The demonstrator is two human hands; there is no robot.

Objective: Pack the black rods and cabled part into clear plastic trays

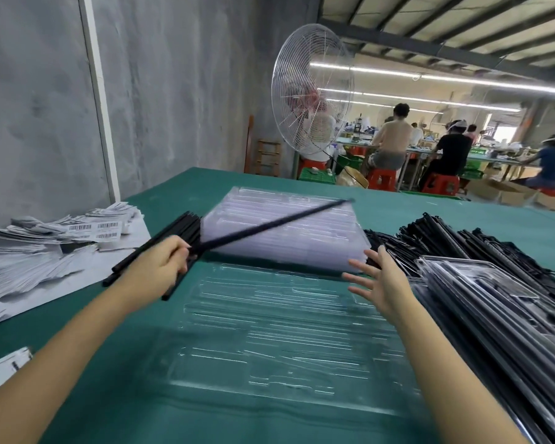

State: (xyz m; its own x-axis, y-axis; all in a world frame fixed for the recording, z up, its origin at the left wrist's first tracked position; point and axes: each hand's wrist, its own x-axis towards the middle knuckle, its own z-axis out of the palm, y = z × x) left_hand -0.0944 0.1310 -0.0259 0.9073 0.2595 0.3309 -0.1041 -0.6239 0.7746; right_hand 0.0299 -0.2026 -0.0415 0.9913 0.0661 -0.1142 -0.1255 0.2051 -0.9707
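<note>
Black rod (269, 223) is gripped in the left hand (164, 261); right hand (378, 280) hovers with fingers spread.

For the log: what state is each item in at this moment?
left hand: grips a black rod.
black rod: lifted, slanting over the tray stack.
right hand: open, fingers spread, holding nothing.
front tray: flat on the table, empty.
tray stack: unfilled, behind it.
packed trays: stacked, right.
</note>
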